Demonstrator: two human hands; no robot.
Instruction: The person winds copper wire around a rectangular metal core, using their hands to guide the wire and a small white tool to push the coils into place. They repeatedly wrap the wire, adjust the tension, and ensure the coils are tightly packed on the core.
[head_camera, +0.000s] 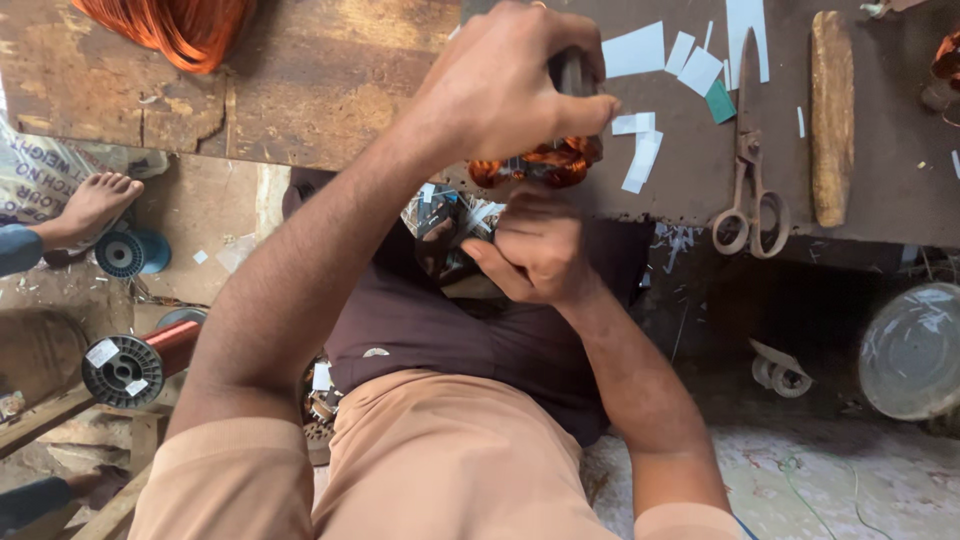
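Note:
My left hand (500, 95) is raised over the edge of the wooden workbench (330, 90), its fingers closed around a dark cylindrical tool (574, 72). Just under that tool sits a copper-wound coil (545, 162) at the bench edge. My right hand (538, 250) is directly below the coil with its fingers curled against the underside; the grip is blurred. Scraps of white insulating paper (455, 212) lie between the hands and my lap.
Rusty scissors (748, 170), a wooden stick (830, 110) and white paper strips (636, 50) lie on the bench. A loose copper wire bundle (170, 25) is top left. On the floor are a red wire spool (135, 365), a metal bowl (910, 350) and another person's bare foot (95, 205).

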